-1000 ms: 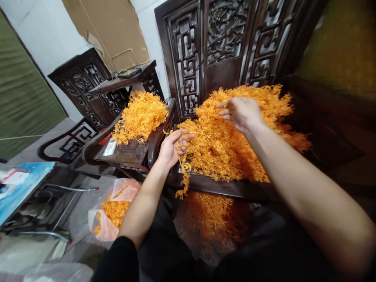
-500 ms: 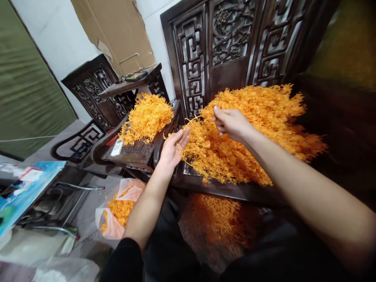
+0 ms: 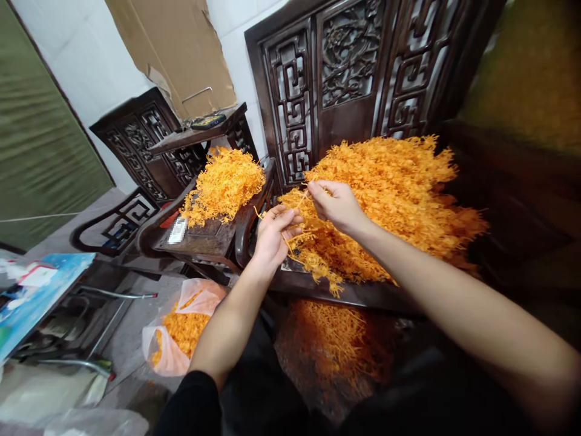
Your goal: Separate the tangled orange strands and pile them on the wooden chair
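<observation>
Comparing with half a second ago, we find our right hand (image 3: pixel 336 207) lower and further left, now just beside our left hand (image 3: pixel 272 237), whose fingers have curled from a looser, open pose. Our right grip is pinched closed, thumb and fingertips on a thin orange strand (image 3: pixel 301 200); our left grip is partly curled, with thumb and fingers closed on the same strand. It runs between our hands, in front of the large orange heap (image 3: pixel 390 181). A knotty tuft (image 3: pixel 334 287) now hangs over the front edge of the dark wooden surface (image 3: pixel 349 295).

We see glossy, polished wood and a carved backrest (image 3: pixel 347 118) with angular fretwork around a twining floral panel. The heap is frizzy and fibrous, all short curled tips. A smaller, rounded orange pile (image 3: pixel 230 181) sits on a wooden chair (image 3: pixel 213 241), and a translucent, crinkled plastic bag (image 3: pixel 171 358) holds more.
</observation>
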Demonstrator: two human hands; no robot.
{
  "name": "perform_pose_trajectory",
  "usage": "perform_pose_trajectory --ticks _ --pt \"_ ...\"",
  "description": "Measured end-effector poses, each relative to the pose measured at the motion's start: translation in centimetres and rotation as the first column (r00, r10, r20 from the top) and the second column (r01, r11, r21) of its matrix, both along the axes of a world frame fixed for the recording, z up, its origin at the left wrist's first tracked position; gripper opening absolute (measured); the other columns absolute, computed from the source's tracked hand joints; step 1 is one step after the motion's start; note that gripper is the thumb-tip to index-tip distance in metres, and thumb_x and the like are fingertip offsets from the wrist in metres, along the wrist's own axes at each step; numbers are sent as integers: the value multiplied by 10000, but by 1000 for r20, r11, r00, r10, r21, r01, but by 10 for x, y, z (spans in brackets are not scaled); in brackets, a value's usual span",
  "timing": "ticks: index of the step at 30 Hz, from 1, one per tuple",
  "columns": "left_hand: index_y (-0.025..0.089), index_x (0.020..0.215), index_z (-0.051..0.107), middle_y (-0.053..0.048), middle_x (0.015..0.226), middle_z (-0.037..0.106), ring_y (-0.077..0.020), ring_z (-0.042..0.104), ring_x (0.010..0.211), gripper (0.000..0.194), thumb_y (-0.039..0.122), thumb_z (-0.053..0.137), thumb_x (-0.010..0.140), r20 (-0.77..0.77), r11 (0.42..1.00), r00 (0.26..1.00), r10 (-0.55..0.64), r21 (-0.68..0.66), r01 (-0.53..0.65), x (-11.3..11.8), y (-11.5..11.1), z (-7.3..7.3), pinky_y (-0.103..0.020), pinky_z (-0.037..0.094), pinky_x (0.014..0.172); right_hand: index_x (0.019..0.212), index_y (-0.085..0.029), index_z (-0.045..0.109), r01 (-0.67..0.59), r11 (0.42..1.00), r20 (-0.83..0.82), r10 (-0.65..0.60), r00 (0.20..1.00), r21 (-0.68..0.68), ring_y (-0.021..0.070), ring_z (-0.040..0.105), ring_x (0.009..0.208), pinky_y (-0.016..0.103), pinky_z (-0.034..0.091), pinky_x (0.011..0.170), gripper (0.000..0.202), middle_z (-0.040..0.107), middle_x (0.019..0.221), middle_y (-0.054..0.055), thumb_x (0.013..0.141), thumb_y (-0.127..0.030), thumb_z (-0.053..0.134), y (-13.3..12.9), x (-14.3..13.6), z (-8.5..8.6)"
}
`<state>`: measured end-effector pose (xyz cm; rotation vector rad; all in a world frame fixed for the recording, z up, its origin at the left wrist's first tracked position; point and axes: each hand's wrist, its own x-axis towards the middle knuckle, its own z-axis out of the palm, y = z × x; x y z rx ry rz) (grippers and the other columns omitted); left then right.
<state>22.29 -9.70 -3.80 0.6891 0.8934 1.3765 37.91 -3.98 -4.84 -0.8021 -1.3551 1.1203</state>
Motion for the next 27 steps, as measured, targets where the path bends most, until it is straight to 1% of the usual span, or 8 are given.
perform_pose_trajectory --ticks 7,10,13,15,18,23,25,27 --pt "135 1097 692 -2 727 686 -57 556 468 346 391 773 878 -292 825 787 -544 -13 566 -17 -7 -3 -181 322 425 882 -191 735 -27 998 149 18 989 57 75 290 430 244 201 430 590 356 481 -63 789 -773 720 -6 18 27" --pt "145 947 666 54 546 541 -35 398 376 339 484 688 945 -272 855 837 -475 82 512 -18 -4 -4 -188 227 405 804 -192 678 -55 998 198 57 978 -16 80 276 428 247 214 422 662 324 489 -61 811 -852 617 1 24 27" --pt "193 912 572 77 529 490 -42 353 370 321 500 636 983 -113 918 933 -343 169 358 -20 1 1 -186 225 419 760 -204 614 117 993 280 -105 954 -27 120 344 454 275 337 455 787 328 507 -30 925 -888 263 26 28 13" --pt "213 911 525 76 556 491 -44 343 379 311 499 596 1010 1 944 961 -276 189 271 -21 3 6 -184 215 422 798 -182 644 268 957 480 -288 829 111 179 508 576 338 478 590 843 479 595 53 978 -817 119 48 27 2" --pt "212 861 488 74 554 443 -45 302 377 358 516 508 1050 150 960 960 -238 186 209 -23 5 12 -190 167 409 1021 -70 710 299 869 727 -494 478 394 314 652 958 482 529 890 816 642 1069 255 1048 -663 149 79 21 -6" --pt "195 752 449 67 502 338 -50 249 370 461 499 386 1093 262 958 941 -214 243 150 -24 3 17 -204 149 408 1385 -97 644 36 857 848 -514 126 514 477 390 1438 670 347 1135 617 503 1492 260 1064 -536 352 108 25 8" --pt "194 724 435 67 487 308 -52 226 369 483 507 391 1090 262 958 945 -195 260 125 -26 1 19 -215 156 410 1501 -188 566 -2 855 841 -510 181 519 493 227 1541 729 234 1187 646 408 1623 195 1016 -605 475 101 26 16" --pt "196 704 413 66 478 283 -58 203 374 500 526 406 1080 232 954 958 -170 283 101 -28 -2 21 -229 170 415 1534 -226 529 38 883 797 -440 414 468 461 258 1551 698 264 1210 712 390 1651 167 977 -670 518 78 21 20"
